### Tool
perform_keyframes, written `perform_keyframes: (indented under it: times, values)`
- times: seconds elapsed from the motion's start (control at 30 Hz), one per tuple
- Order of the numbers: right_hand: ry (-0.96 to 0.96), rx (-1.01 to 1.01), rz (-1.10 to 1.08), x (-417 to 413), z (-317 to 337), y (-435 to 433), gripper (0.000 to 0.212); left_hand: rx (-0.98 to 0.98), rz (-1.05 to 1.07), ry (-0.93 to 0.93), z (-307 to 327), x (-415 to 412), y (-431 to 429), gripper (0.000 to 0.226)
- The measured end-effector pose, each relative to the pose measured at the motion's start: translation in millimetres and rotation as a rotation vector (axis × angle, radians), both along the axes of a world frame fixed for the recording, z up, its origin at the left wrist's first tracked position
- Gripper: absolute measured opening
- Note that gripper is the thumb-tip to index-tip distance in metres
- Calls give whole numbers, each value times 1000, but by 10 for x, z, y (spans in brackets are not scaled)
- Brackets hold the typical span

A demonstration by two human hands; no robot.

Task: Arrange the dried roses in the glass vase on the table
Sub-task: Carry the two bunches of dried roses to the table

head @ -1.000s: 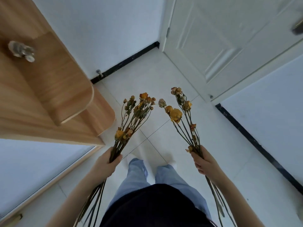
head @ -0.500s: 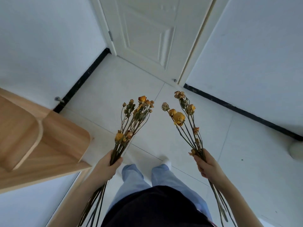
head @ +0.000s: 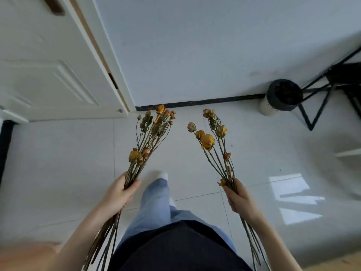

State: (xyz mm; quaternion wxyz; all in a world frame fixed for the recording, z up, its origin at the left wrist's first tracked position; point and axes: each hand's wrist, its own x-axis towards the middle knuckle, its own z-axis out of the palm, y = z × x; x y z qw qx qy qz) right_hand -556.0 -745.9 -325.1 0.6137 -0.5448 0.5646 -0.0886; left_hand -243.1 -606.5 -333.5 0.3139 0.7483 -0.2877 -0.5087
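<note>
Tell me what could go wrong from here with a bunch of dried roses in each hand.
1. Long stems trail below the left hand and right hand, beside the forward leg; brittle, they could snag and snap.
2. The black stand spreads thin legs over the floor on the right; the right bunch or a foot could catch there.
3. Both hands are full, so neither can steady a vase, which is not in view.

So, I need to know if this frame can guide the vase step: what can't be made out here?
The glass vase and the table: nowhere in the head view, outside the frame.
Stem ends of the left bunch and right bunch: cut off by the bottom edge, below the left hand and right hand.
Inside the black pot: too dark.
Bottom-left brown patch: blurred, unidentifiable.
</note>
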Motion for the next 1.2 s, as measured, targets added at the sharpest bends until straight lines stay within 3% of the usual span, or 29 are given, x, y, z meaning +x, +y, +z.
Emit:
perform_keyframes:
  times: [0.63,0.93,1.2]
  values:
    - [-38,-9,-834,-825,59,-764,13,87,-781,98,-113,-646,-3425,15]
    - [24,-11,-995,-1556,60,-1021,12,117,-1028,73,-152,-1702,-4402,10]
    - [10,-6,-1041,-2677,-75,-1617,12,89,-1026,56,-159,-2933,-5125,12]
